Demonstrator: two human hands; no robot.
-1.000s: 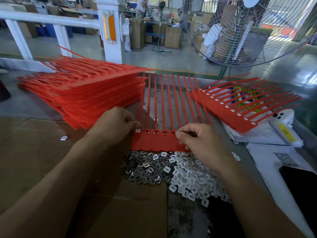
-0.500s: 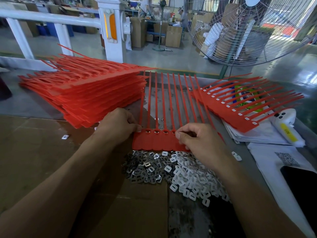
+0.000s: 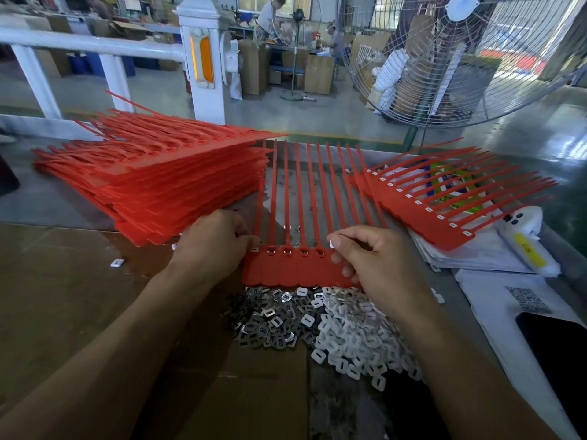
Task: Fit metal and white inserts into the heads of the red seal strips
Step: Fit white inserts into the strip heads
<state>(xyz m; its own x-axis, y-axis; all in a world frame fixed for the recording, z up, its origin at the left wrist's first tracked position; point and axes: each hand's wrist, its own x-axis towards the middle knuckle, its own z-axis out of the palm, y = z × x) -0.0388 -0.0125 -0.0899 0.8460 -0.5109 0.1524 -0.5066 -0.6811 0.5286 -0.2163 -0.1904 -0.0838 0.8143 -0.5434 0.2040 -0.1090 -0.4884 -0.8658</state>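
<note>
Both hands' fingers [image 3: 341, 243] hold the red seal strip [image 3: 295, 268]

Single head-worn wide-angle view, looking forward and down, close over the table [image 3: 63, 204]; workshop floor beyond.

Two bare forearms are showing from the bottom corners, with no sleeve, glove, watch or band covering them as far as the edge. The left hand [image 3: 212, 246] and the right hand [image 3: 378, 265] are wearing no rings, and the nails are looking short and unpainted.
</note>
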